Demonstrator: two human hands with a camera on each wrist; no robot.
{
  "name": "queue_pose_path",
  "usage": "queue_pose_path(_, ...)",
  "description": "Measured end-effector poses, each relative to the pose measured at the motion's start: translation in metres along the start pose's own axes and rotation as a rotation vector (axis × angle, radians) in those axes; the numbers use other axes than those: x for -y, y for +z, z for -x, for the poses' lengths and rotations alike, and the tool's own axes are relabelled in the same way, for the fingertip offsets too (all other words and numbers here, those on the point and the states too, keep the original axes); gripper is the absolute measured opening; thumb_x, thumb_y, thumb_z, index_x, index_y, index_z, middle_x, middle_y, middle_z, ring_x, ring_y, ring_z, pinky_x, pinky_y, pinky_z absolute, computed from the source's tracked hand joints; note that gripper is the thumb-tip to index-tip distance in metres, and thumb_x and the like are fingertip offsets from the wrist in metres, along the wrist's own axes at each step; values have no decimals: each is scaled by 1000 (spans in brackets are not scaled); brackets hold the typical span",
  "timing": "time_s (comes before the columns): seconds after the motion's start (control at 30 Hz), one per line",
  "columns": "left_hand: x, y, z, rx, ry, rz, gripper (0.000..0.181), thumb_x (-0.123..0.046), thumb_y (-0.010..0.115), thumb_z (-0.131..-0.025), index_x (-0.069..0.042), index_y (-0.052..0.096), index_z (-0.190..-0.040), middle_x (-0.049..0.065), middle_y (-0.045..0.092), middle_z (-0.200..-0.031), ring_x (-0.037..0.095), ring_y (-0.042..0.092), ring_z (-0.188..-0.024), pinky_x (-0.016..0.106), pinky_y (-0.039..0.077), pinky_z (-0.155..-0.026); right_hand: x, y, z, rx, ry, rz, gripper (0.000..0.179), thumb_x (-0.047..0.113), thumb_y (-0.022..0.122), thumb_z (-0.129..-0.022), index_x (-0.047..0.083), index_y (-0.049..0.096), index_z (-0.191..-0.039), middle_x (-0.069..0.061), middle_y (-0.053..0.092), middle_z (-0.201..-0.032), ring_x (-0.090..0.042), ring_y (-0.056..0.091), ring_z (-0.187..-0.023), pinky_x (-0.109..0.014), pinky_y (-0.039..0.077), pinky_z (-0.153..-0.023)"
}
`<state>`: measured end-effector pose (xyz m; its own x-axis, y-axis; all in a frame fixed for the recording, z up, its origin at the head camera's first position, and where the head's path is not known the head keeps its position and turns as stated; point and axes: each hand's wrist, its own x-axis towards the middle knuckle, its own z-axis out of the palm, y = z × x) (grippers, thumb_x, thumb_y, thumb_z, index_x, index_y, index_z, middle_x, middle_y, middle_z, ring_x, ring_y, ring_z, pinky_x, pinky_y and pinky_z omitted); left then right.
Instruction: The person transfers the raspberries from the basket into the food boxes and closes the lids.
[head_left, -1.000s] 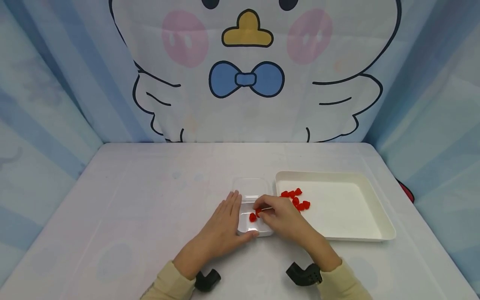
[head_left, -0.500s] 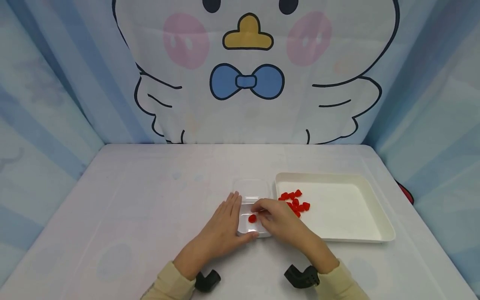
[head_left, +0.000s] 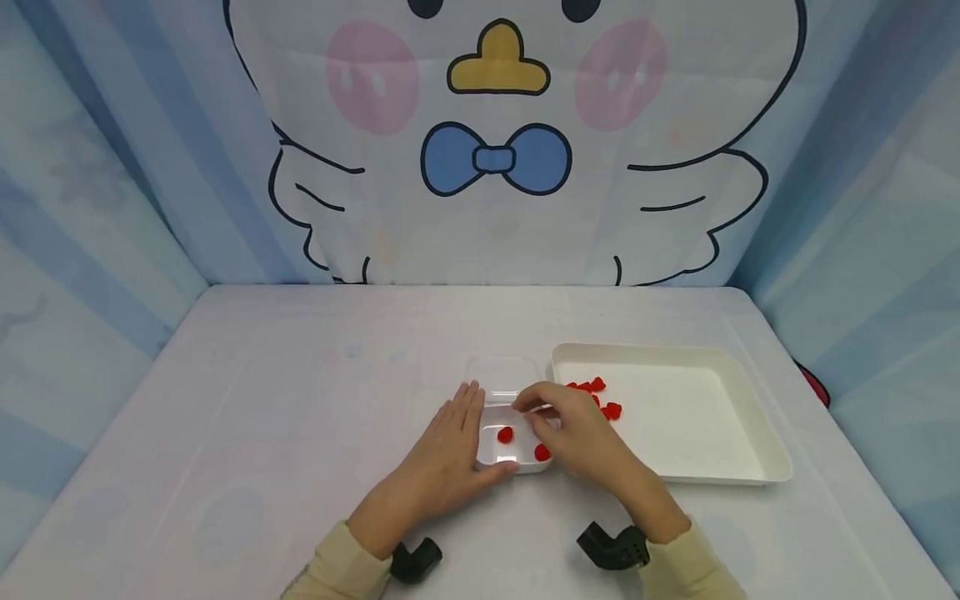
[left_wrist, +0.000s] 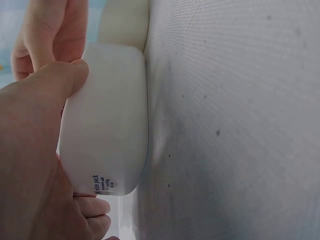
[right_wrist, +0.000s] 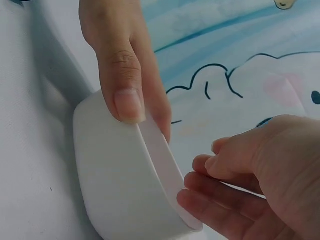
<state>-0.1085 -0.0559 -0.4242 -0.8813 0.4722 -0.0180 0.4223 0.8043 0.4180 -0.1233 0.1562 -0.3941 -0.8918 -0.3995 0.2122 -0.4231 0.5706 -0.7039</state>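
Observation:
A small white plastic box (head_left: 517,462) stands at the table's middle, its clear lid (head_left: 502,377) folded back behind it. My left hand (head_left: 438,458) holds the box by its left front corner, thumb (right_wrist: 129,106) over the front rim and fingers along the left side. Inside show two small red lumps (head_left: 506,435), one in the middle, the other at the right front. Above the box's right side hovers my right hand (head_left: 581,429), fingers loosely bent. Nothing shows between its fingertips in the right wrist view. Printed lettering (left_wrist: 103,185) marks the box's front wall.
A shallow white tray (head_left: 697,408) lies to the right of the box, partly behind my right hand. Several more red lumps (head_left: 613,411) sit in its left part. A patterned cloth (head_left: 495,233) hangs behind the table.
The red lump pinched in my right hand a second ago lies at the box's right front now. The right hand has risen slightly and moved right; the left hand has stayed put.

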Motion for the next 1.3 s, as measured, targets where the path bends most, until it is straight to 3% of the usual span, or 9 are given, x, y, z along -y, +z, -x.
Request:
queue_pose_path(0.27,-2,-1,-1,9,-8,5,104,-67,55,-90,2,15,-156,19,17,-165,31,14,-155,49,20,-125,-9,-16,1,-113,-4,14,20,-3,66,-89,9,70,-105,-4,74,-103,-16,70,-94,-32,60,-85)
queue_pose_path(0.67,-4,-1,-1,37,-37,8,105,-69,53,-89,0,12,-157,17,14,-166,29,10,-155,48,18,-125,-21,-44,7,-231,161,49,17,6,63,-94,12,68,-109,-5,70,-110,-23,65,-105,-44,57,-92)
queue_pose_path(1.3,-4,0,-3,33,-40,12,105,-69,54,-89,0,12,-157,16,14,-166,29,10,-155,47,18,-125,-40,-66,12,-250,311,104,19,6,60,-96,6,65,-114,-14,68,-115,-31,64,-109,-49,55,-95)
